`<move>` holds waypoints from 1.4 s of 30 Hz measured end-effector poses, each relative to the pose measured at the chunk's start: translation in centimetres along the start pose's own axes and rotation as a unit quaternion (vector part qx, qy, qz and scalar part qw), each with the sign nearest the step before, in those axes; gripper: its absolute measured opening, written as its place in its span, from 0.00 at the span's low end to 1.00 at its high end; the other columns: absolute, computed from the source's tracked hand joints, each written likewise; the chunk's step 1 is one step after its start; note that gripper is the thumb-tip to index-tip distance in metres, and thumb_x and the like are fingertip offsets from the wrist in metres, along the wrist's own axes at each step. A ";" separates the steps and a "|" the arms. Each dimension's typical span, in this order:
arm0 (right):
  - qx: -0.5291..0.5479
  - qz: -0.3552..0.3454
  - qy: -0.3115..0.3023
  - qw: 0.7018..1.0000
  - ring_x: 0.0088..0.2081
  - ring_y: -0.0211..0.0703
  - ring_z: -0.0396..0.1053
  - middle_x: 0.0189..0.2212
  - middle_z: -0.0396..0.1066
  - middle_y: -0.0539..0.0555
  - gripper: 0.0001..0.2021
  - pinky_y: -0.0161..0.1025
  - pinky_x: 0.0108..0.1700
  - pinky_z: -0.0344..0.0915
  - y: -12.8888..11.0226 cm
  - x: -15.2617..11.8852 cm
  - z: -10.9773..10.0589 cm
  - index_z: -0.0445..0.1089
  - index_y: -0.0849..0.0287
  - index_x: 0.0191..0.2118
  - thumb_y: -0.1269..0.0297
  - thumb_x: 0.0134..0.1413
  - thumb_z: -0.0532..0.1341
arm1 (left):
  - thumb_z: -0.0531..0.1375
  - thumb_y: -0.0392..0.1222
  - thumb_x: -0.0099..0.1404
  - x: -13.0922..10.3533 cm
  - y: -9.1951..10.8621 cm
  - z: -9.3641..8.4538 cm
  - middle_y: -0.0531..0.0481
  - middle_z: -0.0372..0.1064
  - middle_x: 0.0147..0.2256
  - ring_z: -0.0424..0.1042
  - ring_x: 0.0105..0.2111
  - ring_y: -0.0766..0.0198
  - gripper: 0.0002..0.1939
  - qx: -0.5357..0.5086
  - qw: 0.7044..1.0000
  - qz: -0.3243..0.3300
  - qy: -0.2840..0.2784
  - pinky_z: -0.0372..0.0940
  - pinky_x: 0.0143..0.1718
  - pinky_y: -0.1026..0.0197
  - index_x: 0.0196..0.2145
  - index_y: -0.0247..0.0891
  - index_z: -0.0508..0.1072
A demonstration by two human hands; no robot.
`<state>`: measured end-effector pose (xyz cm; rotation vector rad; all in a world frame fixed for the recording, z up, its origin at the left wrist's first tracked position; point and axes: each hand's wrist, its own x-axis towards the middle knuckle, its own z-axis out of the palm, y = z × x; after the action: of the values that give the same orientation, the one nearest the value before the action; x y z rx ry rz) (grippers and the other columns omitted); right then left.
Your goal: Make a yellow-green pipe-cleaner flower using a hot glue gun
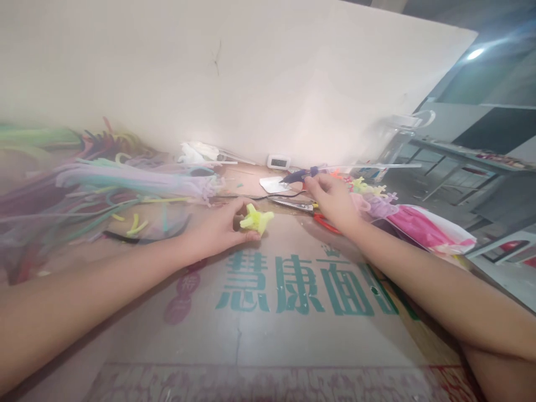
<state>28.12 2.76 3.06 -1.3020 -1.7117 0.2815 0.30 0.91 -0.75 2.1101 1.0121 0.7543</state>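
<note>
My left hand (221,226) is closed with thumb and fingers around a small yellow fuzzy piece (257,220) with several stubby points, seemingly made of pipe cleaner. In my right hand (333,198) is a dark blue glue gun (296,176), its nozzle pointing left. A long clear glue stick (377,166) sticks out of its back to the right. The nozzle is above a white scrap (274,185), apart from the yellow piece. Beneath my right hand lie scissors (325,222) with red handles, partly hidden by the wrist.
Bundles of pastel pipe cleaners (134,177) spread across the left side, blurred. A white digital display (278,162) stands by the pale wall. Colourful fuzzy pieces (368,192) and a pink package (431,226) lie at right. Printed cardboard (268,340) covers the table in front.
</note>
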 end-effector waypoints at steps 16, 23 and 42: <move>0.351 0.100 -0.271 0.891 0.27 0.36 0.70 0.28 0.75 0.47 0.08 0.35 0.30 0.68 -5.5 -6.0 3.6 0.74 0.54 0.42 0.61 0.57 0.66 | 0.66 0.66 0.58 -0.4 0.9 0.0 0.51 0.74 0.39 0.75 0.40 0.53 0.30 0.055 0.996 -0.018 0.061 0.67 0.40 0.54 0.46 0.44 0.62; 0.341 0.130 -0.309 0.878 0.27 0.34 0.71 0.26 0.76 0.46 0.07 0.32 0.29 0.66 -5.6 -5.9 3.7 0.72 0.56 0.37 0.62 0.57 0.67 | 0.69 0.62 0.56 -0.3 -0.5 0.3 0.49 0.74 0.42 0.74 0.33 0.58 0.31 0.058 0.995 -0.016 0.083 0.67 0.34 0.57 0.48 0.43 0.65; 0.366 0.088 -0.259 0.889 0.27 0.33 0.71 0.26 0.74 0.46 0.10 0.33 0.34 0.69 -4.1 -5.2 4.0 0.69 0.58 0.37 0.58 0.59 0.68 | 0.59 0.59 0.70 0.0 0.2 -0.4 0.47 0.73 0.50 0.75 0.44 0.57 0.24 -0.098 0.994 0.001 0.041 0.68 0.48 0.55 0.55 0.41 0.72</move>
<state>22.38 -1.98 0.83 -0.8338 -1.6368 1.3440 0.05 0.96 -0.36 1.9261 0.9382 0.9107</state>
